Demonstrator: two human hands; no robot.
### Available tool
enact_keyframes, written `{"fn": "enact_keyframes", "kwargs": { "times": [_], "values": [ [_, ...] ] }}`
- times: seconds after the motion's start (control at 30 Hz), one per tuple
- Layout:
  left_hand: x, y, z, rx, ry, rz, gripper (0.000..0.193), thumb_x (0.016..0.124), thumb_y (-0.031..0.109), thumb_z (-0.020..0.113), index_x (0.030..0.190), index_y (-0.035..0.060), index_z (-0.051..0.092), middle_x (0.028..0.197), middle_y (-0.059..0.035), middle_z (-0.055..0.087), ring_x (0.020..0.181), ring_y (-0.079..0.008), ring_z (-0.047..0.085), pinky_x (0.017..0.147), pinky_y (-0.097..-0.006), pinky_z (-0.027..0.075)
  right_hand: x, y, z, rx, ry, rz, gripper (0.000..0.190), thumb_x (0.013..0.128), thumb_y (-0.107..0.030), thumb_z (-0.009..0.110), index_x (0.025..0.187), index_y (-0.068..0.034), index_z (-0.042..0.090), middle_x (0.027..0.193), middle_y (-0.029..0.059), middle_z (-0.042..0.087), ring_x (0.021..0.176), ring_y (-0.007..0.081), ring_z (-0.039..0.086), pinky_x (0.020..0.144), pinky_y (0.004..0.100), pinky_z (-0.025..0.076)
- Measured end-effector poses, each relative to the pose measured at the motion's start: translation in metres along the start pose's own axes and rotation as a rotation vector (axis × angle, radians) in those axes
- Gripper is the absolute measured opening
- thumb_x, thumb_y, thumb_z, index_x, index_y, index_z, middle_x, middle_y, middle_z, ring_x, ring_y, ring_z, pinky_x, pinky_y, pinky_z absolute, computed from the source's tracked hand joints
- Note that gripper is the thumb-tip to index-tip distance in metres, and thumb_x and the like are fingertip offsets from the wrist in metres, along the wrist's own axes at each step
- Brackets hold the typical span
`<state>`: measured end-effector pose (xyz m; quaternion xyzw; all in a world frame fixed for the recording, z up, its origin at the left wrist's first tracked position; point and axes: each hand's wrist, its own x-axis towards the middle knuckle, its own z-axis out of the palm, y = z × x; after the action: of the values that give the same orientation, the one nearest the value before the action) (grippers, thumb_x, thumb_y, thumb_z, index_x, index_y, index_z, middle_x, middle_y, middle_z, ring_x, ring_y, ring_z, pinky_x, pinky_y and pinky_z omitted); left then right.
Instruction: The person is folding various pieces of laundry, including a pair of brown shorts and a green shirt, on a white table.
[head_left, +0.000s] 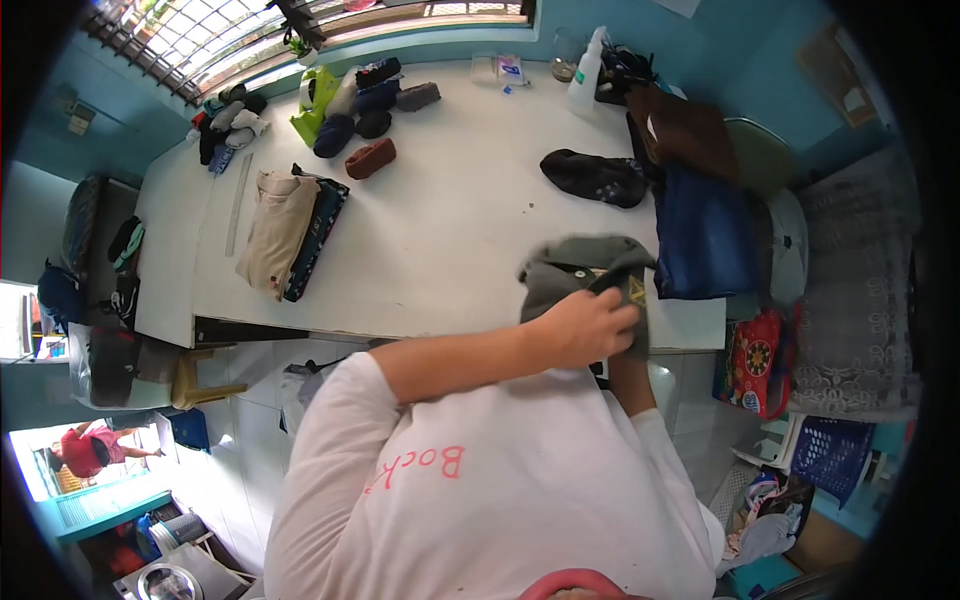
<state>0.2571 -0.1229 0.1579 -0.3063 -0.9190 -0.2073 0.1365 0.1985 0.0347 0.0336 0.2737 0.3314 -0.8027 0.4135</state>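
Observation:
A dark grey-green garment (555, 292) with a pale button and a yellow triangular emblem is at the table's front edge, partly blurred. My left hand (589, 326) reaches across from the left and grips its cloth with curled fingers. From the right, my right forearm (632, 382) goes up under the garment, which hides the right hand. Folded blue jeans (705, 232) lie just to the right of the garment. Beyond it is a pair of dark socks (592, 178).
On the white table (450, 247) are a folded beige garment (277, 225), a rolled reddish-brown cloth (371, 158), several dark rolls, a lime-green holder (315, 97), a clear ruler (240, 202) and a white spray bottle (587, 79). Brown cloth (690, 127) sits at right. A person (86, 450) appears beyond the doorway.

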Motion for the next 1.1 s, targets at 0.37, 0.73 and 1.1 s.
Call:
{"fn": "enact_keyframes", "kwargs": {
  "times": [0.37, 0.73, 1.1],
  "values": [
    [-0.128, -0.012, -0.072, 0.026, 0.444, -0.169, 0.026, 0.066, 0.016, 0.065, 0.089, 0.0081, 0.059, 0.101, -0.0059, 0.051, 0.098, -0.0198, 0.046, 0.077, -0.0323, 0.038, 0.06, 0.039, 0.129, -0.141, -0.166, 0.103, 0.054, 0.079, -0.049, 0.043, 0.117, -0.011, 0.043, 0.109, 0.0082, 0.049, 0.104, 0.0243, 0.045, 0.082, 0.038, 0.04],
    [-0.322, -0.135, -0.102, -0.001, 0.947, -1.283, 0.03, 0.078, 0.018, 0.06, 0.102, 0.0022, 0.052, 0.106, -0.0118, 0.049, 0.106, -0.0174, 0.043, 0.08, -0.0277, 0.04, 0.125, 0.132, 0.233, -0.357, -0.419, 0.37, 0.054, 0.079, -0.05, 0.043, 0.117, -0.01, 0.043, 0.11, 0.0087, 0.049, 0.105, 0.0244, 0.044, 0.083, 0.0382, 0.039],
    [-0.454, -0.248, -0.069, -0.392, 1.235, -1.703, 0.074, 0.068, 0.025, 0.068, 0.12, -0.0035, 0.022, 0.117, -0.0184, 0.038, 0.107, -0.0252, 0.041, 0.089, -0.0342, 0.034, 0.183, 0.21, 0.3, -0.387, -0.397, 0.431, 0.055, 0.079, -0.05, 0.043, 0.116, -0.01, 0.043, 0.111, 0.0091, 0.049, 0.105, 0.0245, 0.044, 0.084, 0.0383, 0.039]
  ]
}}
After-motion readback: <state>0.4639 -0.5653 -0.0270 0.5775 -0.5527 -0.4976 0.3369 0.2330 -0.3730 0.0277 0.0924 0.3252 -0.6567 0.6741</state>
